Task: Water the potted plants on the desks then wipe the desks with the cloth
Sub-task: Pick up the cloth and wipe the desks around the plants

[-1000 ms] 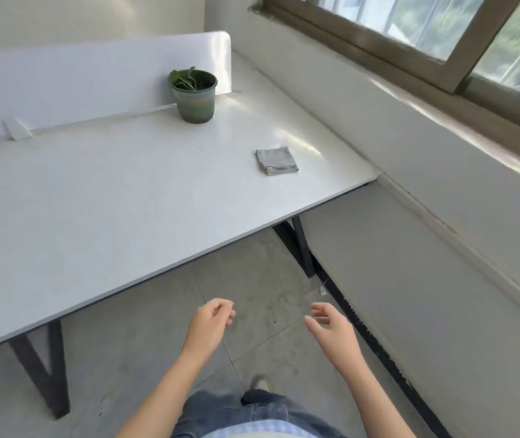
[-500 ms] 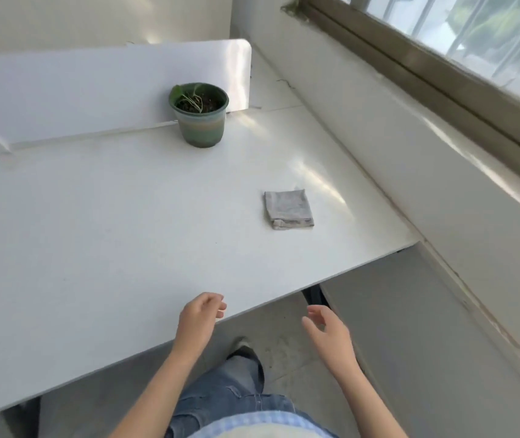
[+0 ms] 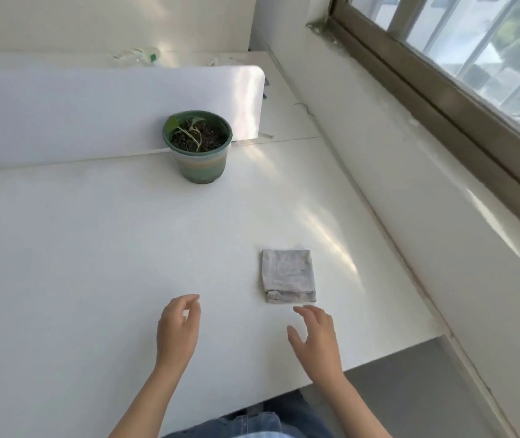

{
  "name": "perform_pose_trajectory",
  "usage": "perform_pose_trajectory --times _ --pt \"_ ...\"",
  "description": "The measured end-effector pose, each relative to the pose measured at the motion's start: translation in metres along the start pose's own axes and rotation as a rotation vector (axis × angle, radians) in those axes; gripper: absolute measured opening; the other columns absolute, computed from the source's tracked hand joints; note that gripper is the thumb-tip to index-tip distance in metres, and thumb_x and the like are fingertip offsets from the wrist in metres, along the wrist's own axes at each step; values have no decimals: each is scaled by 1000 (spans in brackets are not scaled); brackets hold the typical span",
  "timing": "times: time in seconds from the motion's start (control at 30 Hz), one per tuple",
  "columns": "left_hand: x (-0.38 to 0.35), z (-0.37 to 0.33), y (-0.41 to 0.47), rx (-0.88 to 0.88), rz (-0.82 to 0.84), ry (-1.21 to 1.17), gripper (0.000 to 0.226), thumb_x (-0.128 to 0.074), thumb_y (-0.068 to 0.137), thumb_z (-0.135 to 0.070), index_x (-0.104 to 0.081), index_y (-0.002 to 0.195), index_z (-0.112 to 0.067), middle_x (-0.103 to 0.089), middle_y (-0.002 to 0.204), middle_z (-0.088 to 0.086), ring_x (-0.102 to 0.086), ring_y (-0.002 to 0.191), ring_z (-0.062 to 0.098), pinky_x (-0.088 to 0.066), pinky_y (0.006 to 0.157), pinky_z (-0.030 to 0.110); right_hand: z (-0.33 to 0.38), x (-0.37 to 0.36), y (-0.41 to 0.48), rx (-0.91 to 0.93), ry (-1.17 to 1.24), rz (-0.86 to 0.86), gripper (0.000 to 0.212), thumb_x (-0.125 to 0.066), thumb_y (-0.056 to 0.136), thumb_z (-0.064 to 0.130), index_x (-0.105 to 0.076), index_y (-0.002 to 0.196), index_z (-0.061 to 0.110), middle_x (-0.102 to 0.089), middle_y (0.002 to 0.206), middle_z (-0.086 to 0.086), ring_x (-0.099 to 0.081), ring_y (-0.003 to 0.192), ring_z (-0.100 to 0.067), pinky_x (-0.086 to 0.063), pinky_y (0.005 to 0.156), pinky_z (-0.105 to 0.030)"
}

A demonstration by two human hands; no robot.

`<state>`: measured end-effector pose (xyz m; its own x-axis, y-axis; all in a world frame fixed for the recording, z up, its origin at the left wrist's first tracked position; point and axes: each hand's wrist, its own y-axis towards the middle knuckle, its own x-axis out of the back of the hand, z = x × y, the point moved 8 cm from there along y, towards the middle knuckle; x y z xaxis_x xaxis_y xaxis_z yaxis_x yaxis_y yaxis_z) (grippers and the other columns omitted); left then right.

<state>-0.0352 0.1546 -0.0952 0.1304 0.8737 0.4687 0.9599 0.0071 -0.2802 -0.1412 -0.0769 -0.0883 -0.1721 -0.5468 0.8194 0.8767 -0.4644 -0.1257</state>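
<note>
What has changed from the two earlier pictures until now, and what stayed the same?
The person stepped up to the white desk. Both hands, earlier low over the floor, now reach over the desk: the right hand is open just short of the folded grey cloth, the left hand beside it. Nothing was taken hold of. The cloth and the green potted plant kept their places.

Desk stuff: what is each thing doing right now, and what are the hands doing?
cloth: folded, flat on the desk, not held
plant pot: upright near the divider, dark soil, a small drooping sprout
left hand: empty, fingers loosely curled, above the desk
right hand: empty, open, fingertips just short of the cloth
desk: white, glare patches near the window
window: cannot tell if open or shut
</note>
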Motion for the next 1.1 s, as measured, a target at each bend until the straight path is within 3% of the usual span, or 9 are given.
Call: perform_pose_trajectory --times 0.13,0.3,0.47,0.6,0.67,0.73,0.83,0.93,1.1 --pt "0 -2 32 -63 -161 296 29 -54 86 -3 -61 114 1 -56 128 16 -41 124 34 -34 99 40 19 -24 49 241 -377 107 69 -81 51 42 -51 111 26 -66 113 -16 -64 103 -37 -56 73 -44" --pt "-12 6 57 7 -184 564 39 -52 86 -15 -57 122 -1 -50 137 19 -40 130 40 -34 100 52 20 -48 94 369 -525 249 53 -44 68 47 -49 118 31 -62 121 -17 -47 119 -35 -52 80 -47" --pt "-26 19 65 52 -117 774 53 -35 76 -33 -65 108 -3 -63 119 20 -60 109 39 -48 85 54 12 -43 127 502 -442 183 45 -42 77 40 -45 121 32 -61 122 -15 -34 120 -28 -34 98 -46" --pt "-25 17 67 47 -163 805 53 -34 77 -34 -63 112 -6 -62 123 17 -53 115 33 -44 90 46 5 -33 173 433 -404 100 46 -39 78 38 -43 124 32 -58 126 -19 -36 124 -34 -27 102 -49" --pt "-25 17 68 39 -193 815 52 -35 77 -33 -63 112 -6 -62 123 17 -44 118 29 -36 92 44 5 -24 200 389 -369 32 48 -45 78 27 -44 126 29 -53 131 -22 -38 127 -39 -34 101 -57" --pt "-24 16 68 31 -218 809 52 -36 76 -33 -63 111 -5 -62 122 19 -37 118 28 -28 92 41 2 -9 233 247 -271 -39 52 -53 79 14 -47 130 24 -42 140 -24 -31 134 -42 -24 105 -60" --pt "-22 15 69 28 -238 811 51 -36 76 -32 -62 111 -5 -62 122 19 -36 118 28 -26 91 41 3 10 274 27 -135 -164 52 -39 78 19 -51 129 18 -33 146 -22 -21 138 -39 -15 109 -55" --pt "-22 16 71 36 -249 819 51 -37 75 -32 -61 111 -5 -62 122 19 -37 118 28 -25 91 41 19 -5 287 -83 -102 -163 46 -42 84 16 -50 129 20 -27 149 -19 -16 139 -37 -11 110 -50" --pt "-21 17 71 21 -285 838 50 -38 75 -33 -57 113 -8 -61 124 18 -37 119 27 -25 91 40 99 -93 226 227 -150 112 47 -52 83 12 -49 129 21 -15 153 -20 -13 141 -38 -9 112 -50"
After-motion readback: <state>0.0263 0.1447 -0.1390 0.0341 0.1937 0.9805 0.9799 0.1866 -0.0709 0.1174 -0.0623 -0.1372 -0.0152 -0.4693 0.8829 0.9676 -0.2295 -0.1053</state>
